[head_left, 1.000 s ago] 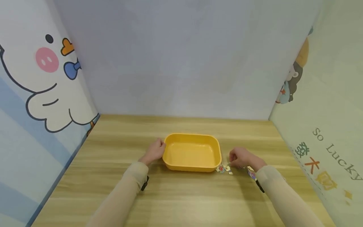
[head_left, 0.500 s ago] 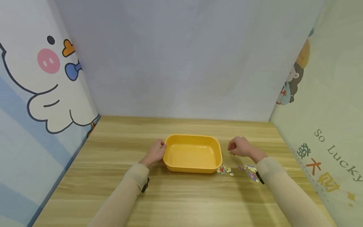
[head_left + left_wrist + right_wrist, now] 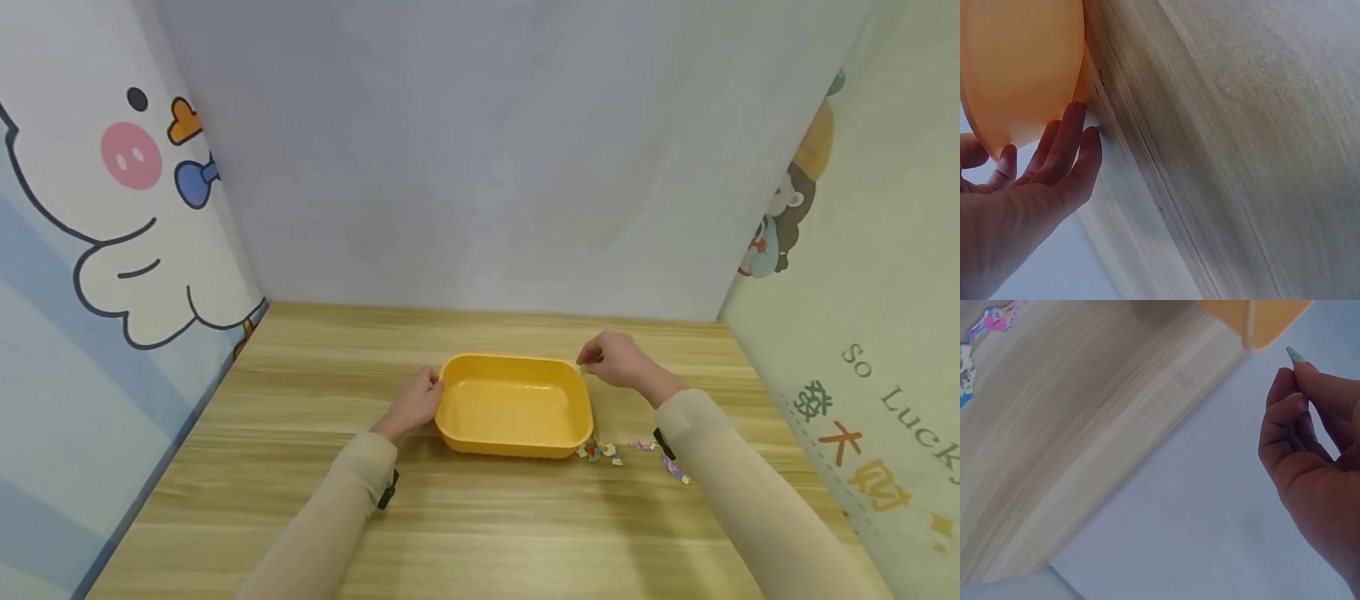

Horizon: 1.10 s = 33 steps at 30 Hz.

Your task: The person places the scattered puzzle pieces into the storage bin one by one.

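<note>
A yellow tray [image 3: 517, 448] with rounded corners sits on the wooden table, its inside bare. My left hand [image 3: 415, 404] grips the tray's left end; in the left wrist view its fingers [image 3: 1072, 134] reach along the outer wall and the thumb lies by the rim. At the tray's far right corner, my right hand [image 3: 618, 360] pinches a small flat green piece [image 3: 1295, 355] between thumb and index finger, the pointed tip sticking out. Several small colourful flat pieces [image 3: 609, 452] lie by the tray's near right corner, and pink-purple ones [image 3: 675, 469] are farther right, partly behind the right wrist.
The wooden table [image 3: 465, 533] ends at a pale grey back wall [image 3: 480, 167]. A wall panel with a cartoon duck [image 3: 135, 217] stands on the left. On the right is a green panel [image 3: 885, 250] with lettering.
My right hand has risen from beside the loose pieces and moved away and left to the tray's far right corner, carrying the green piece. My left hand stays on the tray.
</note>
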Available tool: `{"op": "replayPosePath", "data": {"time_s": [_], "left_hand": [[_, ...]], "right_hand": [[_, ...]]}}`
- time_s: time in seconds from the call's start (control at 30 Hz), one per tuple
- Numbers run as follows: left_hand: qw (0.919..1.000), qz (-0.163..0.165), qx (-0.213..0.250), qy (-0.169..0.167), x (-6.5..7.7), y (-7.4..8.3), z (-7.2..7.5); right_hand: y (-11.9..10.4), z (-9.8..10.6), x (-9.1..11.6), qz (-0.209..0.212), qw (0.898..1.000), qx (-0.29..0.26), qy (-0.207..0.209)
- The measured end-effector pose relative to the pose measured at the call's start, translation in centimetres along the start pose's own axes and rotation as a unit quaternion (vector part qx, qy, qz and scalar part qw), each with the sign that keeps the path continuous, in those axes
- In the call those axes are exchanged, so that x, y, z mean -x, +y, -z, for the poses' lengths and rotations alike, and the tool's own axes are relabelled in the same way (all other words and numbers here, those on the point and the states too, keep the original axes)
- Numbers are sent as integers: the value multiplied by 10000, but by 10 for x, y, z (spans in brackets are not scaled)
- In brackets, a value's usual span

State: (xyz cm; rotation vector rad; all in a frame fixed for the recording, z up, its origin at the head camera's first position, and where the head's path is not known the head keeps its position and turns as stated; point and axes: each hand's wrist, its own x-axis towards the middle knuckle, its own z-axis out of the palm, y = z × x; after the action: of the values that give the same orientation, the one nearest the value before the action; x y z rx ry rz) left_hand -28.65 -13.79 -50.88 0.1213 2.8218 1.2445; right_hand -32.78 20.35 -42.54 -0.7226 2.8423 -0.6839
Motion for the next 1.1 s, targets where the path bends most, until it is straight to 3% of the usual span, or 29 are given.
{"op": "replayPosePath", "data": {"time_s": [0.3, 0.77, 1.1], "left_hand": [[10000, 80, -38, 15, -1, -5, -1], [9998, 151, 10, -117, -2, -1, -2], [9997, 141, 116, -171, -4, -4, -3]], "right_hand": [[-20, -21, -27, 134, 9995, -217, 179], [-51, -52, -61, 123, 9996, -226, -70], [-72, -72, -77, 505, 9982, 97, -297]]}}
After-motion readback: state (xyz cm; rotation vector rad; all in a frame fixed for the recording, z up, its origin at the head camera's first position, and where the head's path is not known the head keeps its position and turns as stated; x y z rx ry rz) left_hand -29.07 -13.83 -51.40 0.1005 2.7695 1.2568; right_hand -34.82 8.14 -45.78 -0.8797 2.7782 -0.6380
